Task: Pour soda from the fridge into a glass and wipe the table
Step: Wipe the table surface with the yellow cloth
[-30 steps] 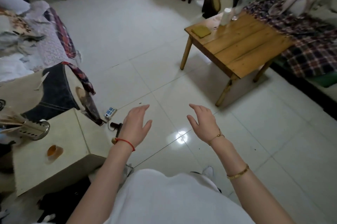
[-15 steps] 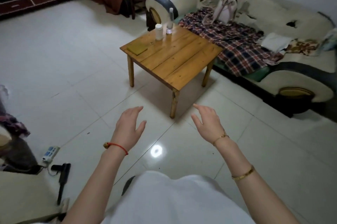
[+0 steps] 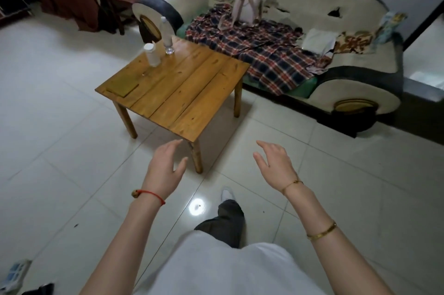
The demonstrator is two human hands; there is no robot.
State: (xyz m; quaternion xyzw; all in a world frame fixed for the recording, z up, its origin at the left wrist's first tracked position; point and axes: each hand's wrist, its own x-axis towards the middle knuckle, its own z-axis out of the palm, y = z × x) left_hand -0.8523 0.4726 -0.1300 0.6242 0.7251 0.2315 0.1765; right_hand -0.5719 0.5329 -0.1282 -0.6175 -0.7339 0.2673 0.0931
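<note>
A clear plastic bottle [image 3: 166, 36] stands upright at the far corner of the wooden worktop [image 3: 192, 93], its contents too faint to tell. Just beside it stands a white capped jar [image 3: 151, 54], contents hidden. A flat yellow-brown cloth [image 3: 123, 87] lies at the left corner. No glass is discernible. The left hand [image 3: 165, 170] and right hand [image 3: 274, 162] hover over the white tiled floor [image 3: 72, 150] near the worktop's near corner, fingers relaxed, holding nothing. A worn sofa [image 3: 336, 18] with a plaid blanket [image 3: 259, 49] stands behind.
</note>
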